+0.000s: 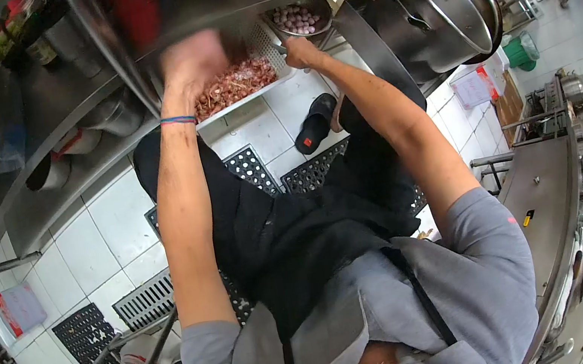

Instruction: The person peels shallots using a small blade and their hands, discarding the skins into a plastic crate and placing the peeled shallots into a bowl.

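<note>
A white perforated basket (237, 104) sits low in front of me, holding a heap of reddish shallot skins and pieces (238, 84). My left hand (194, 58) is over the basket's left part, smeared by motion, so its fingers and anything in them cannot be made out. At the basket's right edge, my right hand (301, 51) is closed around what looks like a small knife (279, 48), its grey tip pointing left. Just beyond that hand, a metal bowl (329, 22) holds several peeled pinkish shallots (296, 19).
A steel counter (217, 3) runs above the basket, with a shelf at left carrying metal pots (114, 112). To the right stands a large steel pot (425, 16). Black perforated mats (251, 169) lie on the white tiled floor, near a black slipper (316, 125).
</note>
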### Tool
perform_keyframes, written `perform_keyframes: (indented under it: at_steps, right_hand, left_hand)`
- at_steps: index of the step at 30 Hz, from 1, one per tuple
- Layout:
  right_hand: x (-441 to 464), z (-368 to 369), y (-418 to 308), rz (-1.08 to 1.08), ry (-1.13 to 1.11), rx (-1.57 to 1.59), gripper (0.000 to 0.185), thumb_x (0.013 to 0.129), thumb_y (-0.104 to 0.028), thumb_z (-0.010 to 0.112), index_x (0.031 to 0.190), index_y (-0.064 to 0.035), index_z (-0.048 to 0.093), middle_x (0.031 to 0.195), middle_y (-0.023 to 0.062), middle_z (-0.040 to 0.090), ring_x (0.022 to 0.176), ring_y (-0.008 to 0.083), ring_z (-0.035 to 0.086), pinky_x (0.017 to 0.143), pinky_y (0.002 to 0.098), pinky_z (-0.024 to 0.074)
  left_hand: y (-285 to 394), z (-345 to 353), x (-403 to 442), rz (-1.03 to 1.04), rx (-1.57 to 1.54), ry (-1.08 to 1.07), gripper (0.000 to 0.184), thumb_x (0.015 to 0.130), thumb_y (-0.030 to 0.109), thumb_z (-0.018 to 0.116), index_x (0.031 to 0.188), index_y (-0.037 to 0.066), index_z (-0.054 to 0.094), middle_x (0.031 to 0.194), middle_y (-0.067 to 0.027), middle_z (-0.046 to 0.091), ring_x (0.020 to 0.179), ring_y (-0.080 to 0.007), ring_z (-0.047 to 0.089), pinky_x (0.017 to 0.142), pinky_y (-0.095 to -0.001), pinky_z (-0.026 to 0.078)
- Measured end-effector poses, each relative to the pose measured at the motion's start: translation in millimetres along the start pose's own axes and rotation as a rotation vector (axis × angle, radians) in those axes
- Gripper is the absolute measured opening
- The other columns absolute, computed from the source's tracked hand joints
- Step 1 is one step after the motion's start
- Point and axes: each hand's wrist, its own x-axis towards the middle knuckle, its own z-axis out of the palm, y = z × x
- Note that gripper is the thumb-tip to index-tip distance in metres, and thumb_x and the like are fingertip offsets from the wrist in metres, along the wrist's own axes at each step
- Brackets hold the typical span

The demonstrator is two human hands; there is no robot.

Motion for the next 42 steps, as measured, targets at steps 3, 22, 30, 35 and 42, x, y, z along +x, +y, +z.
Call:
perform_keyframes:
  at_steps: [3, 22, 30, 35, 42]
  right_hand:
    - [-9.8, -17.5, -14.9, -0.088, 0.020, -0.030, 0.032, 0.073, -0.010, 0.060, 0.101, 0.0039, 0.065, 0.100, 0.0295, 0.065, 0.098, 0.0435, 0.064, 0.083, 0.0495, 0.0524]
    - [-38.4, -31.3, -35.3, -0.360, 0.122, -0.051, 0.026, 0.073, -0.005, 0.055, 0.097, 0.0056, 0.060, 0.090, 0.0299, 0.064, 0.093, 0.0420, 0.063, 0.078, 0.0491, 0.0487]
    - [-30.4, -73.3, -23.4, -0.261, 0.136, 0.269, 0.031, 0.082, -0.017, 0.061, 0.111, -0.0061, 0.067, 0.102, 0.0216, 0.067, 0.099, 0.0345, 0.065, 0.085, 0.0408, 0.0512]
    - [-11.5, -80.5, 17.7, -0.046, 0.293, 1.082, 0.020, 0.091, -0.020, 0.058, 0.091, -0.0017, 0.064, 0.073, 0.0037, 0.061, 0.062, 0.0134, 0.055, 0.054, 0.0286, 0.0417]
    - [-28.7, -105.2, 67.5, 0.169, 0.548, 1.389, 0.019, 0.094, -0.018, 0.053, 0.082, -0.0052, 0.060, 0.065, -0.0014, 0.053, 0.053, 0.0086, 0.045, 0.043, 0.0258, 0.0330]
  left_hand:
    - [-27.3, -20.6, 23.1, 0.119, 0.310, 0.047, 0.032, 0.092, 0.003, 0.058, 0.123, -0.004, 0.055, 0.095, -0.0074, 0.060, 0.083, -0.0146, 0.058, 0.077, -0.0288, 0.053]
    - [-26.1, -9.7, 24.0, 0.225, 0.582, 0.015, 0.030, 0.091, 0.003, 0.058, 0.120, -0.004, 0.057, 0.094, -0.0069, 0.061, 0.082, -0.0148, 0.059, 0.076, -0.0291, 0.053]
    - [4.1, 18.6, -4.4, -0.076, -0.320, 0.070, 0.033, 0.092, 0.004, 0.058, 0.123, -0.005, 0.053, 0.100, -0.0088, 0.062, 0.085, -0.0152, 0.060, 0.078, -0.0289, 0.052]
    - [-12.1, 24.3, -1.1, -0.171, -0.241, 0.119, 0.031, 0.095, 0.008, 0.055, 0.122, -0.006, 0.052, 0.104, -0.0122, 0.061, 0.087, -0.0172, 0.060, 0.078, -0.0309, 0.054]
    - [-51.3, 63.0, 4.5, -0.444, 0.013, 0.068, 0.024, 0.097, 0.015, 0.054, 0.113, -0.003, 0.054, 0.100, -0.0097, 0.062, 0.082, -0.0163, 0.062, 0.071, -0.0300, 0.055]
